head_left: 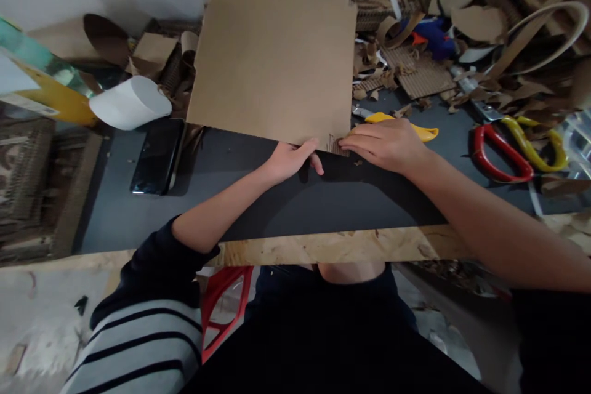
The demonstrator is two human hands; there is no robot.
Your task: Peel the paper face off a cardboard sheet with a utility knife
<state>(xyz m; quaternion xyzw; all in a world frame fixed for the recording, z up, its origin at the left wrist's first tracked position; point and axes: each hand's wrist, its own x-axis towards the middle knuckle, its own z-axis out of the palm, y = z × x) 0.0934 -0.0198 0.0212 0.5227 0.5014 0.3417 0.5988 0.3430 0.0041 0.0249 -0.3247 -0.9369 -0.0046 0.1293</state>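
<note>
A large flat sheet of brown cardboard [272, 49] slants up from the dark work surface. My left hand [293, 160] grips its near edge, thumb on top and fingers underneath. At the near right corner, where the top paper is torn and the corrugated ridges show, my right hand [388, 144] has its fingers pinched together on the sheet. Just behind the right hand lies a yellow-handled tool [425, 132], partly covered by that hand. A small torn scrap lies on the surface below the corner.
Red-and-yellow-handled scissors [503, 163] lie at the right, near a tape ring [572, 18]. Cardboard scraps [420, 74] and a blue tool [436, 37] fill the back right. To the left are a phone [157, 157], a white roll [132, 103] and stacked corrugated pieces [28, 178].
</note>
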